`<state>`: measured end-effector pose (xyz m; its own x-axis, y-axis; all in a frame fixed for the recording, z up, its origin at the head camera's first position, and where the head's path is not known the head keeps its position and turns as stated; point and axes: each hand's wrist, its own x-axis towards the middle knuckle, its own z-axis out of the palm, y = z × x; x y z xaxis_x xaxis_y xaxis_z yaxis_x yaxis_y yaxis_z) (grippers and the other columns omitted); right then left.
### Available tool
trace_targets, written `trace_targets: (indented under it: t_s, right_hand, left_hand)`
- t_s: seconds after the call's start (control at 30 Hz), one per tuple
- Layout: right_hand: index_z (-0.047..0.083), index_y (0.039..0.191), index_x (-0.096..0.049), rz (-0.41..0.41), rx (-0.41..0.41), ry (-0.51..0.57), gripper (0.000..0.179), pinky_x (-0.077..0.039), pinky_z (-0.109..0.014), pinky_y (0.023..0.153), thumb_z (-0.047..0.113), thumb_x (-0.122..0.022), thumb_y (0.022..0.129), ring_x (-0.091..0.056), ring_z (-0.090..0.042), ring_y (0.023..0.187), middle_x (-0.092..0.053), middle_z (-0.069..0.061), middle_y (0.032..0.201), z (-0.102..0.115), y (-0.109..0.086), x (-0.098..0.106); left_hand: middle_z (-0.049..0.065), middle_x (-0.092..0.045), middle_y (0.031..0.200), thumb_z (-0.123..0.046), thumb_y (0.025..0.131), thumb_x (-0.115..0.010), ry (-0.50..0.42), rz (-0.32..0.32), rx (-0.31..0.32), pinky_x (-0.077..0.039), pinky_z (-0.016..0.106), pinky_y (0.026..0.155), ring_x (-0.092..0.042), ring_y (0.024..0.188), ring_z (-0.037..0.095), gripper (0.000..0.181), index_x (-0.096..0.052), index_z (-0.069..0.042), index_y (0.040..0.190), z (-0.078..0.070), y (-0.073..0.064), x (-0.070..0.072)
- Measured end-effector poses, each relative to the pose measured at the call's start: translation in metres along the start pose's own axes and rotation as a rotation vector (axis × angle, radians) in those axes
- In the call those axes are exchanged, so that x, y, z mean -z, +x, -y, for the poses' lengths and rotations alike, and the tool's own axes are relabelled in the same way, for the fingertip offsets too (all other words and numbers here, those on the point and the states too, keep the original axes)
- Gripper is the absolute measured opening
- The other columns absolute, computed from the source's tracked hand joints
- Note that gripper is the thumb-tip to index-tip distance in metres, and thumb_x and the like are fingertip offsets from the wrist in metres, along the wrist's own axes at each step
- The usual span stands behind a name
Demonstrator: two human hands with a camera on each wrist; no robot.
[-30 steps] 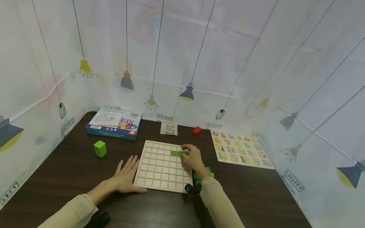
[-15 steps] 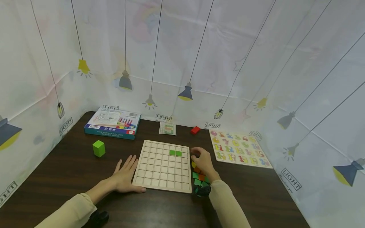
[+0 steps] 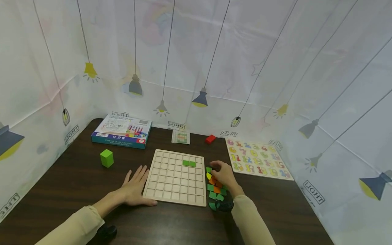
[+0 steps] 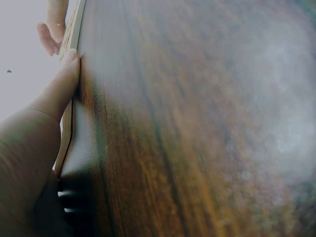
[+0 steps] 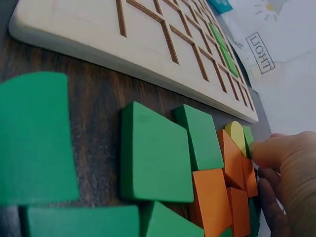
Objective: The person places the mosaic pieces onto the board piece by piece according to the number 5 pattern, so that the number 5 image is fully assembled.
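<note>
In the head view my left hand (image 3: 136,187) lies flat with spread fingers beside the left edge of a wooden grid board (image 3: 174,187). Its thumb (image 4: 69,69) rests against the board's front edge in the left wrist view. Two light green square tiles (image 3: 189,163) sit side by side in cells toward the board's far right. My right hand (image 3: 224,173) hovers with bent fingers over a pile of tiles along the right edge. One fingertip is right at a light green tile (image 5: 248,136), near a yellow piece (image 5: 236,134) and several orange tiles (image 5: 210,197).
Darker green tiles (image 5: 155,158) lie nearer the front of the pile. Behind the board are a boxed set (image 3: 119,136), a printed card (image 3: 180,137) and a red block (image 3: 210,139). A number board (image 3: 260,160) lies right; a green block (image 3: 107,158) stands left.
My right hand has moved off the board to the right, over the pile, uncovering more tiles. My left hand stays in place. Two green tiles remain on the board.
</note>
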<state>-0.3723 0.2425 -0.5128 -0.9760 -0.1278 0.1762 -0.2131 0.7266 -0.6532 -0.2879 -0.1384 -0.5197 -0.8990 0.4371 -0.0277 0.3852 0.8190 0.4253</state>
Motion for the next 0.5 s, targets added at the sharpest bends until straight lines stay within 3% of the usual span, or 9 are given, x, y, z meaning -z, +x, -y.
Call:
trace_targets:
  t_s: [0.1,0.27,0.5]
  right_hand:
    - [0.008,0.112,-0.067,0.003,-0.002,-0.006,0.029,-0.05,-0.041,0.08,0.005,-0.068,0.084,-0.06,-0.021,0.096,-0.066,-0.006,0.107,-0.0003,0.0008,-0.0005]
    - [0.007,0.111,-0.067,0.0,0.002,-0.017,0.03,-0.051,-0.04,0.079,0.004,-0.071,0.081,-0.06,-0.021,0.093,-0.066,-0.007,0.105,0.001,0.002,-0.0036]
    - [0.006,0.106,-0.068,-0.006,0.021,-0.031,0.026,-0.05,-0.042,0.08,0.003,-0.071,0.08,-0.061,-0.022,0.092,-0.066,-0.007,0.101,0.0035,0.0047,-0.0071]
  left_hand:
    - [0.024,-0.006,0.154,-0.078,0.065,-0.062,-0.025,-0.011,-0.014,0.007,0.062,0.105,0.001,0.141,0.038,0.127,-0.015,0.006,0.148,0.0002,0.0017,0.0006]
    - [0.021,-0.004,0.155,-0.083,0.064,-0.058,-0.004,-0.015,-0.004,0.006,0.06,0.106,0.002,0.142,0.035,0.129,-0.014,0.002,0.15,0.0033,0.0028,-0.003]
    - [0.023,-0.006,0.155,-0.077,0.068,-0.061,0.008,0.001,-0.008,0.003,0.062,0.105,-0.001,0.141,0.038,0.124,-0.014,0.004,0.149,-0.0012,-0.0003,0.0034]
